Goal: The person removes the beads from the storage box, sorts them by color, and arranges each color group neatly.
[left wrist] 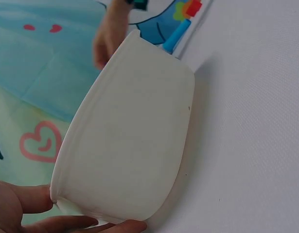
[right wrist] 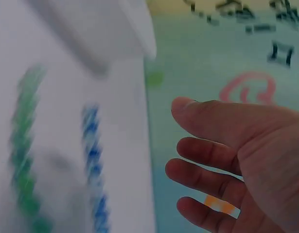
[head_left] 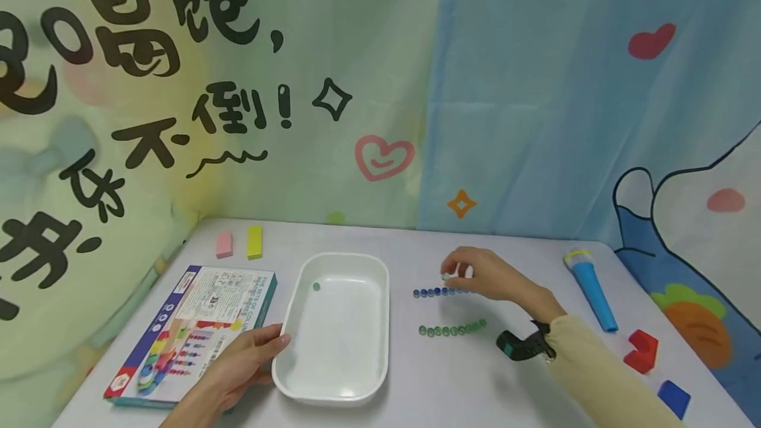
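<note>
My left hand (head_left: 246,362) grips the near left side of a white plastic tray (left wrist: 125,131), thumb at the rim and fingers underneath. The left wrist view has the tray tilted, its side toward the camera. One green glass bead (head_left: 316,286) lies inside, toward the far left. Over the table, my right hand (head_left: 490,274) pinches a small pale bead (head_left: 446,276) between thumb and fingertips. Just below that hand runs a row of blue beads (head_left: 431,292), partly covered by it. A row of green beads (head_left: 446,331) lies nearer. The right wrist view hides the pinched bead.
A boxed set (head_left: 208,329) lies left of the tray, with pink (head_left: 224,245) and yellow blocks (head_left: 254,242) behind it. At the right are a blue flashlight (head_left: 594,292), a red block (head_left: 642,351) and a blue block (head_left: 674,399). A printed curtain (head_left: 380,84) hangs behind the table.
</note>
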Available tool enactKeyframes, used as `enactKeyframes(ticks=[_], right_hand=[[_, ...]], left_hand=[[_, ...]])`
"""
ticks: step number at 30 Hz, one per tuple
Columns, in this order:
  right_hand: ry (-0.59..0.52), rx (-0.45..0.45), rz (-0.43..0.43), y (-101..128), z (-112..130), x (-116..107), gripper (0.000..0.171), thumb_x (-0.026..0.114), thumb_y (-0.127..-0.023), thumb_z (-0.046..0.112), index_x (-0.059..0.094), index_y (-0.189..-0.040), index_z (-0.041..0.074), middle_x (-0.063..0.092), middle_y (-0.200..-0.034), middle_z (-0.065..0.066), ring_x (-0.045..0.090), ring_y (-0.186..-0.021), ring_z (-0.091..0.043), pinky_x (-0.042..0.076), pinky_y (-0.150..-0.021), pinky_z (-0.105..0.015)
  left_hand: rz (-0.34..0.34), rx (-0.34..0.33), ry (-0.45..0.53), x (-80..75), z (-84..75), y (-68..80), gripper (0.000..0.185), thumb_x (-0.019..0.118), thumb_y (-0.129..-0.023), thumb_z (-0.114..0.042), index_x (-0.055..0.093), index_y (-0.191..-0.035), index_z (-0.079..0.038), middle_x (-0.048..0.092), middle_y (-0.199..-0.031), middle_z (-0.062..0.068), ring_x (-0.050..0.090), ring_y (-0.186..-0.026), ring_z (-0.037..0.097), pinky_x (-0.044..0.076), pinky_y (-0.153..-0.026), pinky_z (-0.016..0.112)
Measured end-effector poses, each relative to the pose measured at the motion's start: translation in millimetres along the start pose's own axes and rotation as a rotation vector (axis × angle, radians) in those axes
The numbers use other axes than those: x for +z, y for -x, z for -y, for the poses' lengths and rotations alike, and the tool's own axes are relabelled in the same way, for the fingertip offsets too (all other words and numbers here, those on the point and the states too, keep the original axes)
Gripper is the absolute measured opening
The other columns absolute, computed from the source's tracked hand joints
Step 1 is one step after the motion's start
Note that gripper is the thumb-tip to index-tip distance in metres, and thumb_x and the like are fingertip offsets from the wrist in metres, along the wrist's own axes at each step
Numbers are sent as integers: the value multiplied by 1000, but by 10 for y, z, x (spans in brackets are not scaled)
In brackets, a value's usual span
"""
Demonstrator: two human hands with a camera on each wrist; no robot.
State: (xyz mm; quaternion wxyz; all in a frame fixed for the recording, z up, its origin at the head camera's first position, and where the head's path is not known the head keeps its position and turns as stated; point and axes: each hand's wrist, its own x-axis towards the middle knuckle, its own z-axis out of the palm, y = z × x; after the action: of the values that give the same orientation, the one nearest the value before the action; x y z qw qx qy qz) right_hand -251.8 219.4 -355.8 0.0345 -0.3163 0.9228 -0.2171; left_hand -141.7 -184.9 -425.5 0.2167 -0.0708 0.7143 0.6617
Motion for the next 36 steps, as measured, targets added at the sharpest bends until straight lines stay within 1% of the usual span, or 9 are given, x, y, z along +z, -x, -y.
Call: enactKeyframes(ticks=[3, 6, 8, 11, 14, 19, 28, 33, 36], right_hand=[[-3, 71, -20, 310, -313, 31, 15, 72, -87, 17, 67, -100, 11, 65, -93, 3, 57, -81, -8, 47, -63, -21], [-4, 135, -25, 537, -524, 106, 15, 72, -86, 17, 67, -98, 11, 64, -90, 4, 55, -80, -7, 45, -62, -21], [-11, 169, -16, 642, -619, 173, 15, 72, -86, 17, 67, -98, 12, 64, -90, 5, 54, -80, -6, 45, -62, -21], [-22, 190, 2, 740, -719, 278, 15, 73, -85, 18, 66, -98, 12, 63, -89, 6, 53, -79, -3, 45, -63, -21], [-27, 186, -3, 783, -758, 353, 17, 74, -84, 18, 67, -98, 11, 62, -88, 6, 52, -78, -2, 46, -64, -21], [-19, 198, -12, 793, -738, 411, 18, 75, -82, 18, 70, -98, 12, 58, -89, 5, 50, -77, -4, 45, -65, -21], [-24, 275, 5, 807, -738, 517, 18, 77, -81, 22, 71, -97, 17, 54, -93, 3, 46, -81, -9, 43, -68, -21], [-21, 266, 17, 820, -718, 503, 21, 77, -81, 24, 69, -99, 17, 53, -94, 3, 46, -82, -10, 44, -68, -22], [-23, 239, 36, 804, -690, 434, 26, 77, -81, 25, 67, -102, 14, 55, -93, 3, 48, -81, -9, 45, -67, -21]], left_hand=[[6, 4, -2, -10, 1, 9, 62, 55, -99, -26, 34, -144, 11, 47, -141, 28, 64, -101, 20, 57, -82, 40], [4, 8, -3, -18, -11, 18, 62, 55, -99, -26, 34, -144, 11, 46, -142, 28, 64, -101, 20, 57, -81, 40], [2, 8, -3, -22, -19, 18, 62, 55, -99, -26, 33, -144, 11, 45, -143, 28, 64, -101, 20, 57, -82, 39], [-1, -1, -1, -19, -25, 17, 63, 56, -99, -26, 33, -144, 11, 45, -143, 28, 64, -100, 19, 57, -81, 39], [0, -5, 0, -12, -22, 14, 63, 56, -99, -26, 33, -144, 11, 45, -143, 28, 64, -100, 19, 57, -81, 39], [-2, -2, -1, -4, -13, 9, 63, 56, -99, -26, 33, -144, 11, 44, -144, 29, 64, -101, 19, 57, -81, 39], [-4, -11, -6, 1, 6, 5, 64, 56, -98, -27, 33, -144, 11, 45, -143, 28, 64, -99, 20, 57, -80, 39], [-22, -23, -10, 16, 3, 10, 62, 56, -99, -26, 35, -144, 10, 45, -143, 28, 64, -99, 20, 57, -81, 39], [-41, -33, -10, 26, -13, 6, 60, 56, -98, -26, 37, -143, 9, 46, -143, 27, 65, -99, 20, 57, -81, 40]])
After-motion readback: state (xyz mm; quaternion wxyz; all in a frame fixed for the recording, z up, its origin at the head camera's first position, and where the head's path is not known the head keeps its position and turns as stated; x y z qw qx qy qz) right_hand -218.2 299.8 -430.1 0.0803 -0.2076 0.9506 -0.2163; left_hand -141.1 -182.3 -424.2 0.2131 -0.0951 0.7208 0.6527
